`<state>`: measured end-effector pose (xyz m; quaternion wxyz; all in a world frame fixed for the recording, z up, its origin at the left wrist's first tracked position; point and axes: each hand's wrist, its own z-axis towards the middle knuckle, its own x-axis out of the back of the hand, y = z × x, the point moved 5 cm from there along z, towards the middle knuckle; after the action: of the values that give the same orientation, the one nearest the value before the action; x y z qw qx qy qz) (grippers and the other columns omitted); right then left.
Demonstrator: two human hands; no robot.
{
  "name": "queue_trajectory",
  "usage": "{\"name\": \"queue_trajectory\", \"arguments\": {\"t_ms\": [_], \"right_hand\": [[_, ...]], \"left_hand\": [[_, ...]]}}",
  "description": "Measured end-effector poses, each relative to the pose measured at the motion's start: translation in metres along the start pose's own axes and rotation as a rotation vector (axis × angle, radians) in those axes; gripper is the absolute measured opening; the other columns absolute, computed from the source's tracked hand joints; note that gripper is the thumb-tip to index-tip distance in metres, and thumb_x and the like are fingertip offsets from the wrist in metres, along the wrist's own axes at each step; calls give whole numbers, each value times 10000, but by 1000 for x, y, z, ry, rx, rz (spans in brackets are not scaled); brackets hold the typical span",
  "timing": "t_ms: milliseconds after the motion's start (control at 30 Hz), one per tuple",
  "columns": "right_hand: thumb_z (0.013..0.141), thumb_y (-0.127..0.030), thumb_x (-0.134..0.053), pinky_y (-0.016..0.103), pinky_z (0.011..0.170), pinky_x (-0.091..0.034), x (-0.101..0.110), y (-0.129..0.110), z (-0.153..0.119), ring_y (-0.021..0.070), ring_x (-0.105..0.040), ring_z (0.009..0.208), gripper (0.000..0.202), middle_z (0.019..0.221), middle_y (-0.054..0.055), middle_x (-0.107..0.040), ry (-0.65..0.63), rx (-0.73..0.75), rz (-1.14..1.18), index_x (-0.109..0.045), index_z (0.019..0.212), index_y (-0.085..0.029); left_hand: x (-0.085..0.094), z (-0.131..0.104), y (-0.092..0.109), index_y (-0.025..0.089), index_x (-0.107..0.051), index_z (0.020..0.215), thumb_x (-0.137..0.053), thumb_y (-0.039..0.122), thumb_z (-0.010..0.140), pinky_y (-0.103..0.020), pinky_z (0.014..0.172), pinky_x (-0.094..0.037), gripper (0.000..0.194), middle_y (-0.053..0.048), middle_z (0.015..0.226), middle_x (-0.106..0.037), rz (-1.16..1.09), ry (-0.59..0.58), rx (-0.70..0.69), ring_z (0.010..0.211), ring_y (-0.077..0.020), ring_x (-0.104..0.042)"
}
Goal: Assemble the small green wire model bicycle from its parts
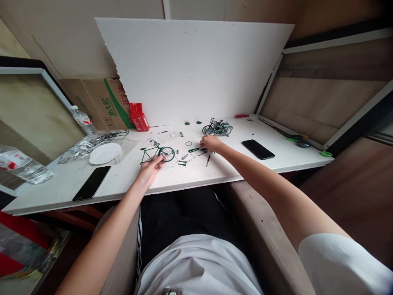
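Note:
My left hand is closed on a small green model bicycle, which has one spoked wheel at its right end and a bare frame at its left. On the white table, my right hand reaches down among small dark parts, its fingers pressed together; whatever they pinch is too small to make out. Beside these fingers lies a green part. A thin black ring and several tiny pieces lie between the hands. Behind my right hand stands a fuller model bicycle with wheels.
Phones lie at left and right. A white plate, clear bottles and a red box are on the left. A white board stands behind. A green ring sits near the right edge.

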<state>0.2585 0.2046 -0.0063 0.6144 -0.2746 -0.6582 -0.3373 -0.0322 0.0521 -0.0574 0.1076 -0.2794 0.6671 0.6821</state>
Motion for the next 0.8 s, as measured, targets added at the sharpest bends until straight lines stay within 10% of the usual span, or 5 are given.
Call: {"name": "queue_trajectory", "arguments": {"t_ms": [800], "right_hand": [[910, 5, -571, 281, 767, -472, 12, -19, 0, 242, -718, 947, 335, 1074, 202, -765, -20, -10, -127, -754, 1177, -82]], "left_hand": [[1, -1, -1, 135, -783, 894, -986, 146, 645, -204, 663, -474, 321, -74, 970, -806, 35, 9, -20, 874, -146, -752]]}}
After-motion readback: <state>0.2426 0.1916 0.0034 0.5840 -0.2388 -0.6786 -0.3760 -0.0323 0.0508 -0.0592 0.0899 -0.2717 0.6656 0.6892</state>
